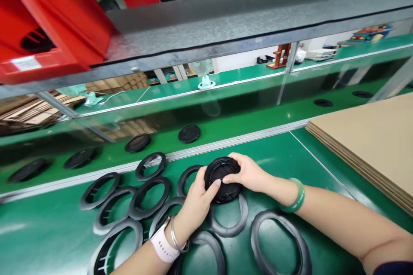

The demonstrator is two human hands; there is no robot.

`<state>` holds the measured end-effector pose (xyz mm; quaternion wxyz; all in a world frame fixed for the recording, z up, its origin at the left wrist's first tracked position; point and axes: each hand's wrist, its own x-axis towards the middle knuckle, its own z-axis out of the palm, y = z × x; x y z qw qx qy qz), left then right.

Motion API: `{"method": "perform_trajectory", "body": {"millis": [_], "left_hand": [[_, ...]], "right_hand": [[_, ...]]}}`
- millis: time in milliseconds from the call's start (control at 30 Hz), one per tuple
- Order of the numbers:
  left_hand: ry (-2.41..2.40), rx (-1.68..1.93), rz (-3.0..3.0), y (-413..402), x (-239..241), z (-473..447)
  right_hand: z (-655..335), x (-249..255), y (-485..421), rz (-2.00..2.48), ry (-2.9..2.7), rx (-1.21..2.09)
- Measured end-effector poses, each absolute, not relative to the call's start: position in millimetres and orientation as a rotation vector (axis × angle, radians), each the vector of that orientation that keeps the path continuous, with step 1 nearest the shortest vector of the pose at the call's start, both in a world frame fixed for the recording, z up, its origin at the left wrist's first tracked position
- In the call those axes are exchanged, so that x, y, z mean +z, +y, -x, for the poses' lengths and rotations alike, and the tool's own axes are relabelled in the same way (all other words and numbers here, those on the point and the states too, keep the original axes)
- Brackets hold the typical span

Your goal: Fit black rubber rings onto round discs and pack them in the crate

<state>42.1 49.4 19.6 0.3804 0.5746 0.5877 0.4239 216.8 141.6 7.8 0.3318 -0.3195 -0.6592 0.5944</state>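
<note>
Between my two hands is a round black plastic cap [222, 191], held tilted above the green worktop. My left hand [199, 200] grips its left edge, with the thumb pressed on the face. From the upper right, my right hand [247, 172] holds the rim, its thumb also on the face near the middle. The fingers behind the part are hidden. Just below it lies a dark ring [229, 227], partly covered by the held part. Another large ring [280, 242] lies to the right, and several more, such as this black ring [137, 200], are spread on the left.
Behind the worktop [271, 154], a green conveyor belt [245, 118] carries several black round parts [189, 133]. A metal shelf [226, 21] crosses above, with a red bin [64, 21] at its left. Stacked cardboard sheets [371, 137] lie at the right. A small fan [205, 81] stands beyond.
</note>
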Motion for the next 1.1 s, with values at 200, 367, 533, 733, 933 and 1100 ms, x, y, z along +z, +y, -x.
{"method": "perform_trajectory", "body": {"millis": [200, 367, 533, 733, 933, 1100], "left_hand": [[1.461, 1.03, -1.306, 48.1, 38.2, -25.0], [2.075, 0.594, -1.863, 57.8, 63.7, 54.6], [2.346, 0.379, -1.836, 63.5, 60.7, 148.0], [2.399, 0.275, -1.766, 79.1, 28.2, 158.3], [2.43, 0.257, -1.784, 105.5, 38.4, 131.3], [1.737, 0.958, -1.356, 79.8, 69.3, 70.3]], "right_hand": [[-229.1, -4.2, 173.4, 0.859, -1.304, 1.793], [-234.1, -21.6, 203.0, 0.94, -0.806, 1.896], [-232.4, -29.8, 211.3, 0.914, -0.616, 1.904], [-227.3, -26.5, 213.3, 0.842, -0.478, 1.925], [-229.4, -40.3, 221.8, 0.765, -0.64, 1.912], [-231.8, -40.9, 259.1, 0.774, -1.427, 1.082]]}}
